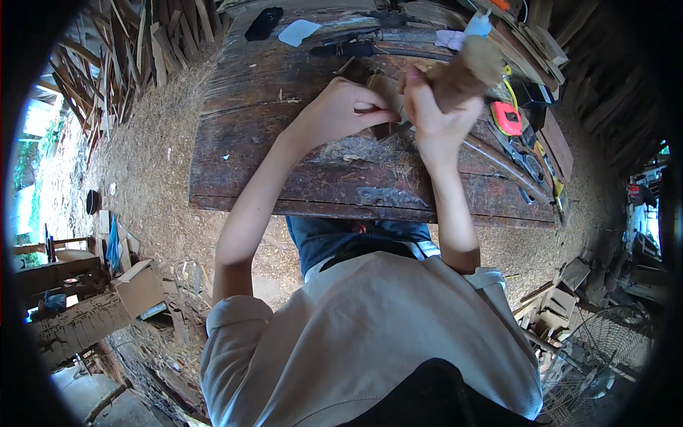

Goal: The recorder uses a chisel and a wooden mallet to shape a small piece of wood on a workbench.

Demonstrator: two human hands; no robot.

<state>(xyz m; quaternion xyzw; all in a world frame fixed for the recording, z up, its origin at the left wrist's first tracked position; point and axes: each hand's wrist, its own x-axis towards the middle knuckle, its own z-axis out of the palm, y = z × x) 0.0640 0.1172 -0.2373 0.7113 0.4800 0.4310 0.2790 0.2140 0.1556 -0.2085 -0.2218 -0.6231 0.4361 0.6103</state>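
Over the workbench (242,153), my left hand (341,110) is closed, with thumb and fingertips pressed together at the edge of a small brown wooden piece (384,89). My right hand (437,117) is wrapped round a thick, club-like piece of wood (466,71), whose rounded end points away to the upper right and looks blurred. The two hands are close together. Between them shows a narrow pale edge that I cannot make out, and the fingers hide much of the small wooden piece.
A red tape measure (506,118), pliers (530,165) and a long rod (505,167) lie on the bench's right. At its far side are a black phone-like object (264,23) and a pale flat piece (299,32). Wood scraps (167,53) stand far left; a fan (594,370) is lower right.
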